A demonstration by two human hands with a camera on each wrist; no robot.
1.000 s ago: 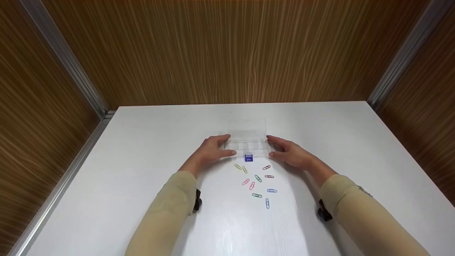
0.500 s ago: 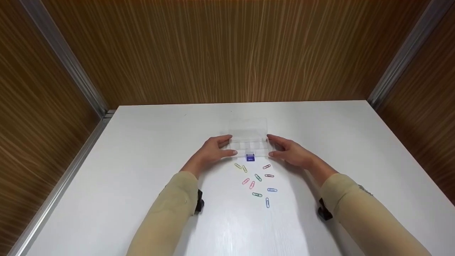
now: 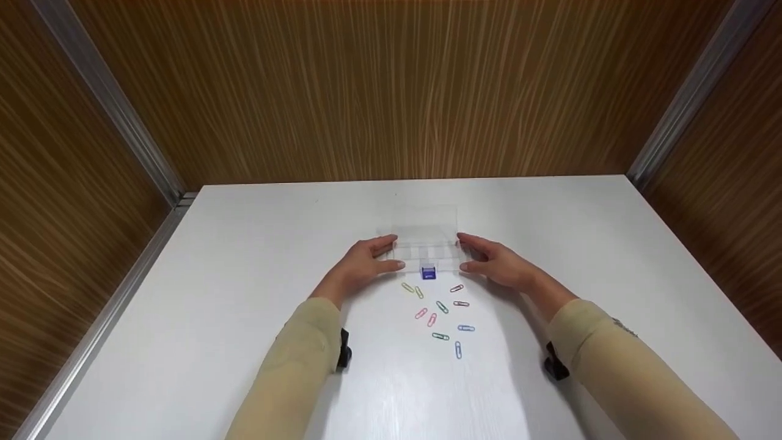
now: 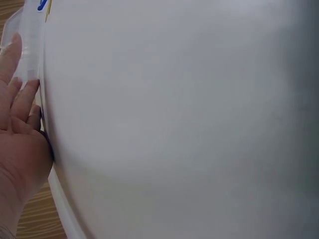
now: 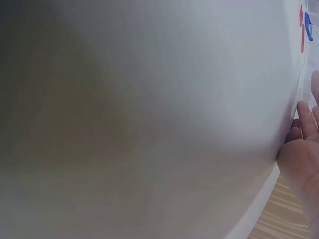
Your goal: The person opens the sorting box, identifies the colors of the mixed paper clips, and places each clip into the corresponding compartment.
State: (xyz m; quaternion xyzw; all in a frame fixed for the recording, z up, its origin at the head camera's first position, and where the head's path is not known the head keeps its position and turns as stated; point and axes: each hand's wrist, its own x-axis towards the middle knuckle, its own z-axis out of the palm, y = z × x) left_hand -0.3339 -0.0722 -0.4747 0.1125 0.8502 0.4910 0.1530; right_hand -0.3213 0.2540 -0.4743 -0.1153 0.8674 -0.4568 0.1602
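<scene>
A clear plastic box (image 3: 421,250) with small compartments lies on the white table, its see-through lid (image 3: 426,216) folded back. A blue latch (image 3: 429,273) is at its front edge. My left hand (image 3: 365,263) holds the box's left end, thumb at the front corner and fingers farther back. At the right end my right hand (image 3: 498,264) holds it in the same way. Several coloured paper clips lie loose in front: yellow clips (image 3: 407,287), pink clips (image 3: 421,313), green clips (image 3: 440,337), dark red clips (image 3: 461,304) and blue clips (image 3: 466,328).
The white table (image 3: 256,244) reaches back to a wood-grain panel (image 3: 391,91). Metal posts (image 3: 690,91) stand at the back corners, with similar panels along both sides. Each wrist wears a black camera (image 3: 344,349).
The box has shifted very slightly right relative to the paper clips, with both hands staying at its ends. The clips lie where they were.
</scene>
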